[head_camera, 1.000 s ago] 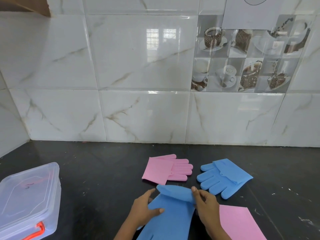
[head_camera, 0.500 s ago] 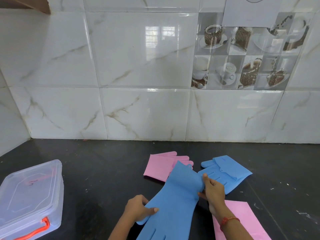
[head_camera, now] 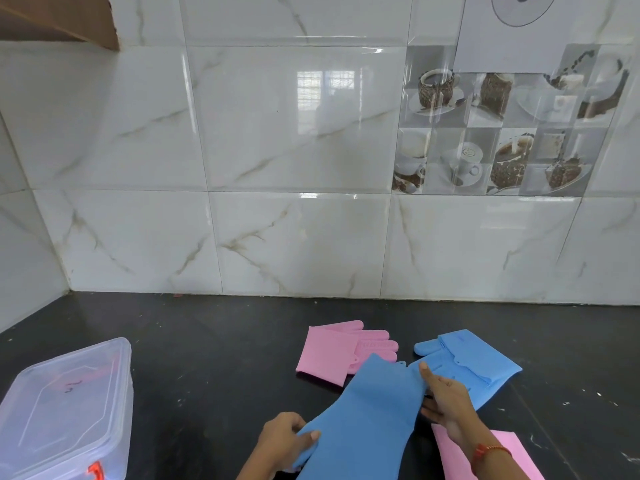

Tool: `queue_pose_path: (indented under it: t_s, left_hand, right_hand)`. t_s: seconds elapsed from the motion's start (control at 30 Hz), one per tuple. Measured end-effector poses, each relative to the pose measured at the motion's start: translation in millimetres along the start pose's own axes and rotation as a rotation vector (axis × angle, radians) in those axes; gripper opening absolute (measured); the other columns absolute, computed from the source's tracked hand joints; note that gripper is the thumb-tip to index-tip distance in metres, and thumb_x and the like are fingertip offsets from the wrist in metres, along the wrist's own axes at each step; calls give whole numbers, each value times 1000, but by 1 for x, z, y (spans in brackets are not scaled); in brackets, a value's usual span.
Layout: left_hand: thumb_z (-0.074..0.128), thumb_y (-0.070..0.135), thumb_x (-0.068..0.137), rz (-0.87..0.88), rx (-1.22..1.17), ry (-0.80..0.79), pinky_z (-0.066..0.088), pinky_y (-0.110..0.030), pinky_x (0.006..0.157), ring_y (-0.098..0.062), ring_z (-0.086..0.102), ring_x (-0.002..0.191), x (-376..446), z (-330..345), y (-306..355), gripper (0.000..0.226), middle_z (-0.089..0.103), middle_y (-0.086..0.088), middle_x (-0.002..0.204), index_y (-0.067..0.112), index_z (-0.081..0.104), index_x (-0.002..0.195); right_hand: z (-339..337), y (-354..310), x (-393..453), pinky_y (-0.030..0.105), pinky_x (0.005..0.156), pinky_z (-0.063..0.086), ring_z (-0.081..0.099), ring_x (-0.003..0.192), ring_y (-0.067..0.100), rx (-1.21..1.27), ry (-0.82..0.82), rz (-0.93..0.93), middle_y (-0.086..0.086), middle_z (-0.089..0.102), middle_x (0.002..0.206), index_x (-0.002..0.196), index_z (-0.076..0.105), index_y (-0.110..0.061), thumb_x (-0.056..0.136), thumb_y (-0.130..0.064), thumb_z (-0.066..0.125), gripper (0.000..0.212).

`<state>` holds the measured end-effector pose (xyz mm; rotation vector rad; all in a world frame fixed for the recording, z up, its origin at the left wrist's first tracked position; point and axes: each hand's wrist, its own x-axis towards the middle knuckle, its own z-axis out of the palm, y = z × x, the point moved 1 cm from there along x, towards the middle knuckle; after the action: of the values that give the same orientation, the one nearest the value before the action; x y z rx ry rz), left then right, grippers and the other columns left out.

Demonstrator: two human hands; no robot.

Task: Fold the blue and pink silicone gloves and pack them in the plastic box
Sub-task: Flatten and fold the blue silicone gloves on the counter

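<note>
A long blue glove (head_camera: 363, 414) lies unfolded on the black counter, cuff end pointing away from me. My left hand (head_camera: 285, 441) pinches its left edge, thumb on top. My right hand (head_camera: 445, 398) grips its right edge near the cuff. A folded pink glove (head_camera: 332, 355) lies just beyond it, partly under the cuff corner. A folded blue glove (head_camera: 474, 365) lies to the right, behind my right hand. Another pink glove (head_camera: 509, 455) lies flat under my right forearm. The clear plastic box (head_camera: 65, 410) stands at the left with its lid on and a red latch.
The black counter (head_camera: 194, 341) ends at a white tiled wall behind and a side wall at the left. A wooden shelf corner (head_camera: 59, 19) hangs at the upper left.
The blue glove's cuff, folded over a second ago, has been spread out flat and long. My right hand moved up and right along its edge; my left hand slid down its left edge.
</note>
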<state>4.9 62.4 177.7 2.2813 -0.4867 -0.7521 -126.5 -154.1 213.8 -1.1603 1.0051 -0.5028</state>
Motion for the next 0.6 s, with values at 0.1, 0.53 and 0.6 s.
queue_pose_path:
  t_s: [0.1,0.53,0.6]
  left_hand:
    - [58,35,89,2,-33,-5,51,-15,61,-4,53,76,4,-2,3,18,56,5,91,20,53,80]
    - [60,33,88,55,-2,71,43,-20,61,-10,51,70,18,-11,17,19,58,1,89,24,55,73]
    - [61,34,87,72,15,107,43,-22,67,-12,51,76,20,-11,17,20,58,2,90,26,54,70]
  right_hand:
    - [-6,1,1,29,57,42,57,69,22,-35,-32,5,8,62,82,78,58,-3,88,-22,61,22]
    - [-26,14,1,22,36,47,58,63,25,-140,-11,121,18,62,89,100,55,2,83,14,55,21]
    - [-28,18,0,26,43,49,59,68,27,-160,-16,125,20,62,96,94,56,1,82,15,54,19]
